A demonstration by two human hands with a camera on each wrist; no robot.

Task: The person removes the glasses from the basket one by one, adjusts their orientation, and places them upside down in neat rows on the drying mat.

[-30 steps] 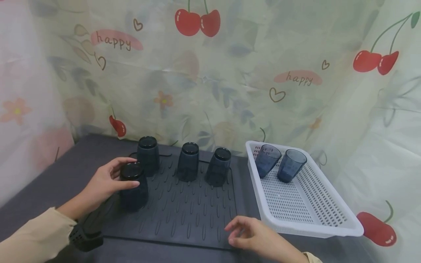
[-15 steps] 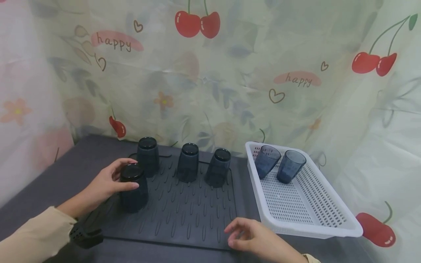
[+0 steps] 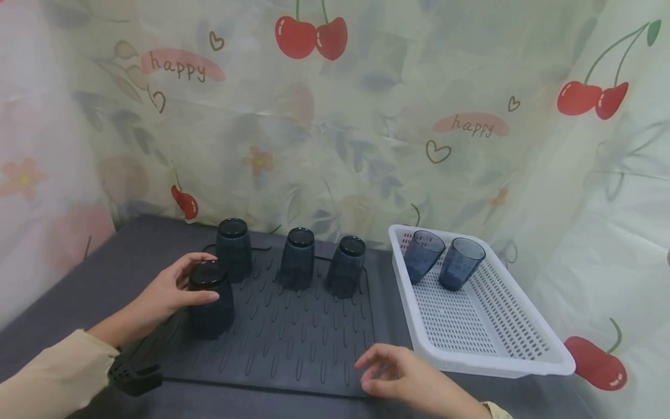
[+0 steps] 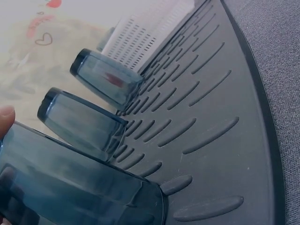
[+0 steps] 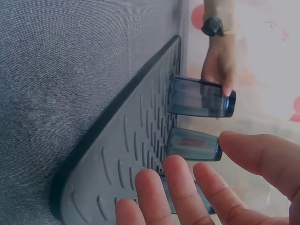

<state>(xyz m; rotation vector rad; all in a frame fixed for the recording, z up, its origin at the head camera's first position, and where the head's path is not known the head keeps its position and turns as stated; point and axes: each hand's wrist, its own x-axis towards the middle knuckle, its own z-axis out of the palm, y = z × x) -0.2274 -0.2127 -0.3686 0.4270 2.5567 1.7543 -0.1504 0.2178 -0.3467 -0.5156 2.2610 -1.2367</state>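
Observation:
My left hand (image 3: 159,297) grips a dark blue drinking glass (image 3: 211,314) near its upturned base, thumb on one side and fingers on the other. That glass stands upside down at the left of a dark ribbed drying mat (image 3: 285,358), its rim touching the mat in the left wrist view. Behind it, three more inverted glasses form a row: a left one (image 3: 234,256), a middle one (image 3: 297,262) and a right one (image 3: 345,270). Over the mat's front right corner, my right hand (image 3: 395,375) hovers with relaxed fingers and holds nothing.
A white perforated basket (image 3: 426,343) stands right of the mat. Two upright, leaning blue glasses, one at the left (image 3: 423,256) and one at the right (image 3: 460,265), sit at its far end. A printed curtain (image 3: 324,151) hangs behind the grey-covered table (image 3: 251,401).
The head view has shifted very slightly. Both hands, the held glass and the other glasses keep their places.

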